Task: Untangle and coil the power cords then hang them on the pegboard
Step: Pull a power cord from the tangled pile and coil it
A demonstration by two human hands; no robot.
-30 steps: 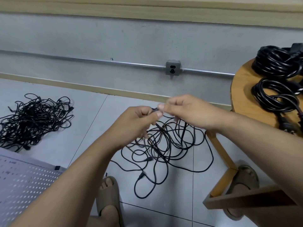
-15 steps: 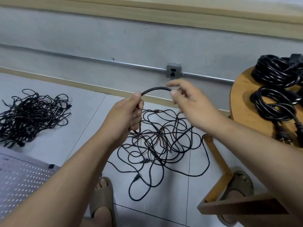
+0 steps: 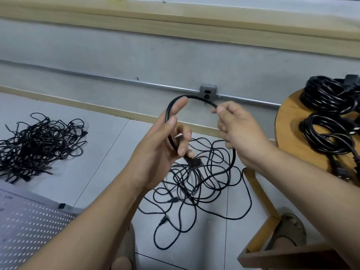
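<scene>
Left hand [image 3: 163,145] and right hand [image 3: 239,133] grip one cord [image 3: 194,98] over floor tangle [image 3: 204,182] (stool [image 3: 288,133] beside).

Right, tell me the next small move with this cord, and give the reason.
Probably bring the right hand over to the left hand to close the first loop. The cord arches between them, the left hand holds it just above the plug, and the rest trails from the right hand down into the tangle below.
</scene>
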